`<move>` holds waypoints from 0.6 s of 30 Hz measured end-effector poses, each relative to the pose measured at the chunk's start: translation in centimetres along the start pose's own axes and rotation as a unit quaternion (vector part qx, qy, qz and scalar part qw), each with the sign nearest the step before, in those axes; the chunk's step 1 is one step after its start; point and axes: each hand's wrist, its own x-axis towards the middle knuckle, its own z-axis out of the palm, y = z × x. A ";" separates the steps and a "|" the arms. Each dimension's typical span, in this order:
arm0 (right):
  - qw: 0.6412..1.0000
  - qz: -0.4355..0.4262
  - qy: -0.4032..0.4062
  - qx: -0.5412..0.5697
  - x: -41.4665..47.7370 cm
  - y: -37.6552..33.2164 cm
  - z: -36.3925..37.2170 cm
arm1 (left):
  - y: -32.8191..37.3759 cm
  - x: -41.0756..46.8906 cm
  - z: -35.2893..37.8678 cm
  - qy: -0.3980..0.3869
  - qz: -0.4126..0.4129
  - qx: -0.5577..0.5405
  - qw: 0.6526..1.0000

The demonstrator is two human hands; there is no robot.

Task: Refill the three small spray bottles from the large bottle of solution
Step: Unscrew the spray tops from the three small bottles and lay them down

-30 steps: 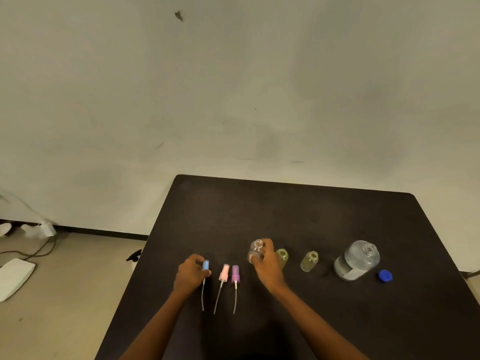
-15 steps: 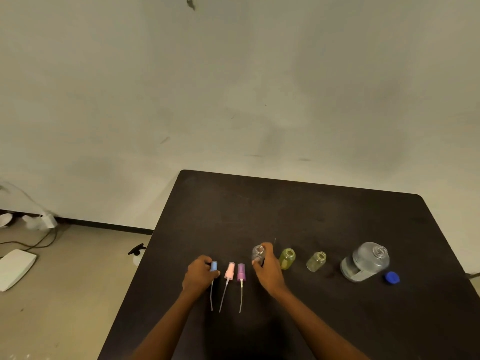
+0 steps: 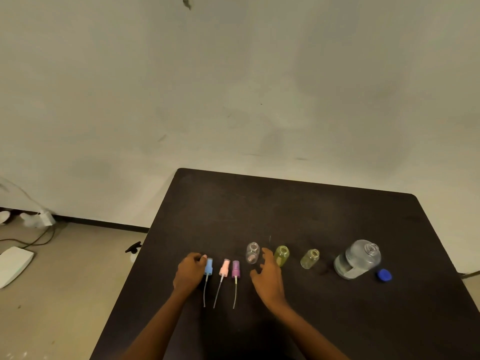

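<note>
Three small uncapped bottles stand in a row on the black table [image 3: 285,203]: a clear one [image 3: 252,253], a yellow-green one [image 3: 281,255] and a pale yellow one [image 3: 310,259]. The large clear bottle of solution [image 3: 358,259] stands open at the right, its blue cap [image 3: 384,275] beside it. Blue [image 3: 208,266], pink [image 3: 224,267] and purple [image 3: 235,268] spray heads lie side by side with their tubes pointing toward me. My left hand [image 3: 191,271] is curled against the blue spray head and pinches it. My right hand [image 3: 267,279] hovers with spread fingers just right of the clear bottle, apart from it.
The table's left edge runs close beside my left arm. On the floor to the left lie a white flat device [image 3: 13,263], cables and a small black object [image 3: 133,247]. A plain wall stands behind the table.
My right hand has let go of the clear bottle and opened its fingers. My left hand stays at the blue spray head.
</note>
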 end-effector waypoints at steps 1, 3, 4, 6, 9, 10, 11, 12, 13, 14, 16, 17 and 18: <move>1.000 -0.007 -0.007 0.003 -0.3 0.0 -0.3 | 0.0 -0.1 -0.1 0.007 0.001 -0.004 1.000; 0.999 -0.016 -0.033 0.003 -1.0 0.0 -1.1 | 0.1 -0.4 -0.2 0.026 0.002 -0.011 1.000; 0.999 -0.022 -0.048 0.004 -1.4 0.1 -1.6 | 0.2 -0.6 -0.3 0.041 0.007 -0.018 0.999; 0.997 -0.038 -0.066 0.011 -2.0 0.6 -2.8 | 1.2 -1.4 -0.4 0.087 0.031 -0.045 0.995; 0.996 -0.056 -0.055 0.043 -2.8 1.9 -5.3 | 4.1 -4.4 0.2 0.156 0.073 -0.161 0.972; 0.996 -0.057 -0.043 0.055 -2.9 2.7 -6.2 | 5.4 -5.8 0.8 0.158 0.092 -0.201 0.962; 0.996 -0.052 -0.034 0.064 -3.1 3.4 -7.3 | 6.7 -7.2 1.6 0.144 0.111 -0.231 0.956; 0.996 -0.042 -0.028 0.069 -3.3 4.1 -8.4 | 8.0 -8.5 2.7 0.122 0.131 -0.253 0.951; 0.997 -0.032 -0.021 0.072 -3.4 4.7 -9.5 | 9.1 -9.6 4.0 0.094 0.147 -0.266 0.948; 0.997 -0.024 -0.012 0.075 -3.4 5.4 -10.4 | 10.0 -10.4 5.4 0.068 0.159 -0.270 0.947; 0.997 -0.010 0.001 0.075 -3.5 6.7 -12.5 | 12.0 -11.6 8.0 0.020 0.176 -0.272 0.946; 0.997 -0.004 0.004 0.073 -3.5 7.3 -13.6 | 12.9 -12.0 9.2 0.006 0.186 -0.271 0.944; 0.998 -0.001 0.005 0.070 -3.5 7.9 -14.6 | 13.8 -12.5 10.3 -0.003 0.193 -0.269 0.944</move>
